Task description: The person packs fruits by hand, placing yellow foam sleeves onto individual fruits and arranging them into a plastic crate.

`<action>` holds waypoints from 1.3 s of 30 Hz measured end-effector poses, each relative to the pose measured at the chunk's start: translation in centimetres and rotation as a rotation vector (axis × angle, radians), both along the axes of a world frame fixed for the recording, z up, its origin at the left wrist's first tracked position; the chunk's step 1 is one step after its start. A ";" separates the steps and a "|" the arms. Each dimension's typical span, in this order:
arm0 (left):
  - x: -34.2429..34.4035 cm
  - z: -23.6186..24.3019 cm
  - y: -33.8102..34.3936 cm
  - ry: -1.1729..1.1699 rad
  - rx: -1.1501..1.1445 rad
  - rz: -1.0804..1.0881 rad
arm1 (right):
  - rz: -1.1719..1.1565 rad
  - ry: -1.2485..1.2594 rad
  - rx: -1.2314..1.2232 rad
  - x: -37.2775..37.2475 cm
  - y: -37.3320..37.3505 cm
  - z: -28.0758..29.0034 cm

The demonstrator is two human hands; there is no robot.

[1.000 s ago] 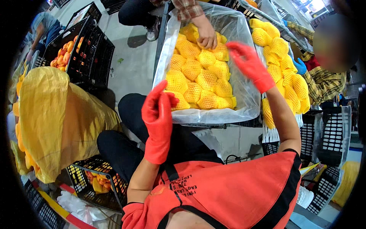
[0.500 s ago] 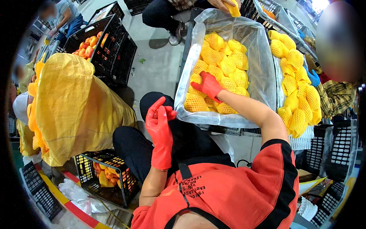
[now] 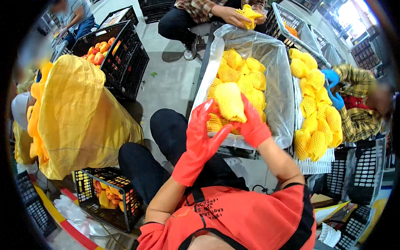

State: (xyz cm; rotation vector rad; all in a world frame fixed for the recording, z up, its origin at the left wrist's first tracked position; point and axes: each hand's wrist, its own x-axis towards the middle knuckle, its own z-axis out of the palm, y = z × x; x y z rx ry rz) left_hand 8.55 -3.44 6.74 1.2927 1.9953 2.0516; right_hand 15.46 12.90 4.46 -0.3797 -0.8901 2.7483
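Observation:
A fruit in a yellow foam net sleeve is held up over the near part of a lined crate. My right hand, in a red rubber glove, is closed on it from the right. On the other side my left hand, gloved the same way, is open, thumb and fingers spread close to the sleeve; whether it touches is unclear. Below them, several yellow-sleeved fruits fill the left part of the crate, inside a translucent plastic liner. The sleeve hides the fruit itself.
More yellow sleeves are heaped right of the crate, beside a co-worker's blue-gloved hands. Across from me another person's hands hold a yellow sleeve. On the left stand a big yellow sack and black crates with red-orange fruit.
My right hand has come up out of the crate towards me with a sleeved fruit. My left hand has moved right, beside it. The co-worker's blue gloves have come further into view.

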 end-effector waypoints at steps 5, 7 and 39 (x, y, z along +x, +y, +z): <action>-1.2 -1.0 0.6 0.205 0.113 0.099 | -0.389 0.014 0.394 -0.1 -5.8 -2.6; -1.3 -1.3 0.0 -0.025 0.186 0.025 | -0.546 -0.040 0.568 -0.3 -6.8 -2.7; -3.3 1.2 -1.3 -0.880 -0.089 -0.251 | -0.366 -0.172 0.455 1.2 -5.9 1.3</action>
